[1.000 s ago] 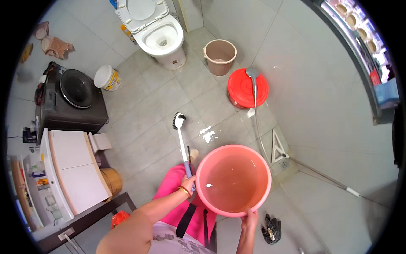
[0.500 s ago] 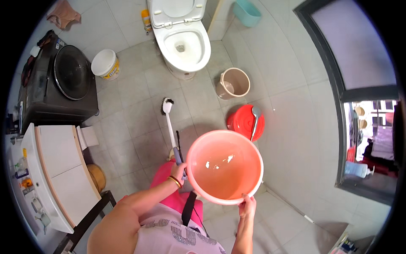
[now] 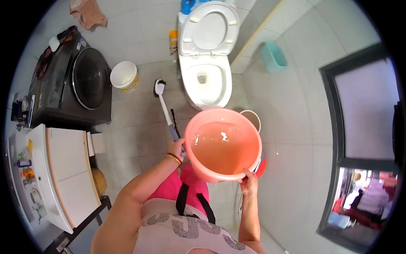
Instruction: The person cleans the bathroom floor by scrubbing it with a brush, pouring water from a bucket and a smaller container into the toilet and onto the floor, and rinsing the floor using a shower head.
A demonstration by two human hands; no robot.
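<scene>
A large pink plastic basin with water in it is held up in front of me. My left hand is closed at its left side and also grips the grey handle of a white toilet brush, whose dark-bristled head points away from me. At the near right rim, my right hand has its thumb over the edge and its fingers underneath. Just beyond the basin stands a white toilet with its lid and seat raised. A thin black thing beside the brush handle is partly hidden.
A beige bin and a red bucket are partly hidden by the basin. A white bucket stands near a dark washing machine. The white vanity is at left, the dark-framed window at right.
The basin has come forward toward the toilet and now covers most of the red bucket and part of the beige bin. The brush moved with my left hand. My view has shifted.
</scene>
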